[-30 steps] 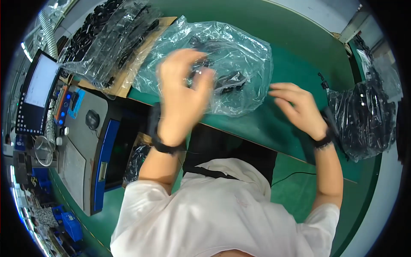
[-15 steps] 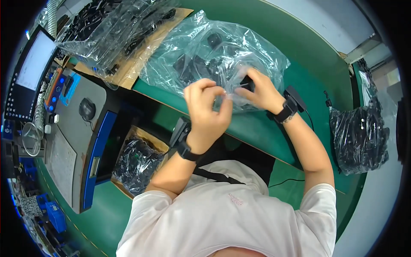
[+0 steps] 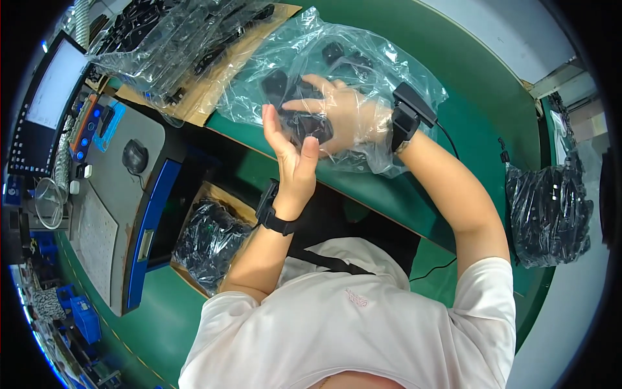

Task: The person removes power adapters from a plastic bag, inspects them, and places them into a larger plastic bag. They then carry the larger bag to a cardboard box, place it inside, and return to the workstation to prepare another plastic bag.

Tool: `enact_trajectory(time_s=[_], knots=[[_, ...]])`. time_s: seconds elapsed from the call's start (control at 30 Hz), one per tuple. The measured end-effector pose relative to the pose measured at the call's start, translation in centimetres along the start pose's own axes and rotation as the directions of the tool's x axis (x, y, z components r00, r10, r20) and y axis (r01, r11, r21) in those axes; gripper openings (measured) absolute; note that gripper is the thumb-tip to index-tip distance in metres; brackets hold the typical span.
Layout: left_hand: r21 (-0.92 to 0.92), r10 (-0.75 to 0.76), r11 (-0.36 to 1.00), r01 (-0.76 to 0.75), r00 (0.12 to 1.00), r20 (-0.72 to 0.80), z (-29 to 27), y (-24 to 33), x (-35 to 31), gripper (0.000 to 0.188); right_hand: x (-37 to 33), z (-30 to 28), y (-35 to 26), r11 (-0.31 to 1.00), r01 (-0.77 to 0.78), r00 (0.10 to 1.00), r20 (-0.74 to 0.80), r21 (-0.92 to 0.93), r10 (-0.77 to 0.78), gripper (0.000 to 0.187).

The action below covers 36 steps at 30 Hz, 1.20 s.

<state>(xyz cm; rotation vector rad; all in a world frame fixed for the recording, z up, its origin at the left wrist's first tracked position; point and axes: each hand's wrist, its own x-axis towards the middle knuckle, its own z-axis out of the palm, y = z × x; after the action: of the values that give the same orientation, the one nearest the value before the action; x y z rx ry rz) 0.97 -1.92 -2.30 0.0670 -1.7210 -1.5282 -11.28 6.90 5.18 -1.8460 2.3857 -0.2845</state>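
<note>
A large clear plastic bag lies on the green worktable, with several black parts inside it. My right hand shows through the film, inside the bag up to the wrist. Its fingers are stretched out to the left over the black parts. A dark rounded part lies below that palm, between my two hands. At the bag's near left edge my left hand is raised, fingers extended and thumb apart. It is close to that part; whether it touches the film I cannot tell. Both wrists carry black strapped devices.
A flattened cardboard sheet with bagged black parts lies at the back left. Below the table edge stands a carton with a wrapped black bundle. Another wrapped bundle is at the right. A monitor and mouse are at the left.
My right hand has gone from the bag's gathered mouth to inside it, reaching left. My left hand has opened from a pinch and shifted slightly left.
</note>
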Motion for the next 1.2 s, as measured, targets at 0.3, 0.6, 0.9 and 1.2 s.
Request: enact_trajectory(time_s=[0.3, 0.6, 0.9, 1.2], knots=[[-0.415, -0.047, 0.910, 0.022, 0.998, -0.049, 0.5, -0.5, 0.6, 0.075, 0.8, -0.4, -3.2, 0.971, -0.195, 0.975, 0.078, -0.136, 0.206, 0.078], [-0.490, -0.205, 0.858, 0.155, 0.978, -0.050, 0.2, -0.6, 0.4, 0.065, 0.7, 0.6, -1.6, 0.981, -0.195, 0.980, -0.028, -0.017, 0.195, 0.064], [-0.337, -0.244, 0.918, 0.209, 0.968, -0.063, 0.7, 0.2, 0.5, 0.061, 1.1, 0.3, -1.0, 0.959, -0.284, 0.959, -0.035, -0.024, 0.283, 0.056], [-0.034, -0.269, 0.962, 0.270, 0.962, 0.045, 1.7, 0.6, 1.3, 0.066, -4.5, -1.1, 1.7, 0.943, -0.328, 0.944, -0.058, -0.053, 0.325, 0.051]])
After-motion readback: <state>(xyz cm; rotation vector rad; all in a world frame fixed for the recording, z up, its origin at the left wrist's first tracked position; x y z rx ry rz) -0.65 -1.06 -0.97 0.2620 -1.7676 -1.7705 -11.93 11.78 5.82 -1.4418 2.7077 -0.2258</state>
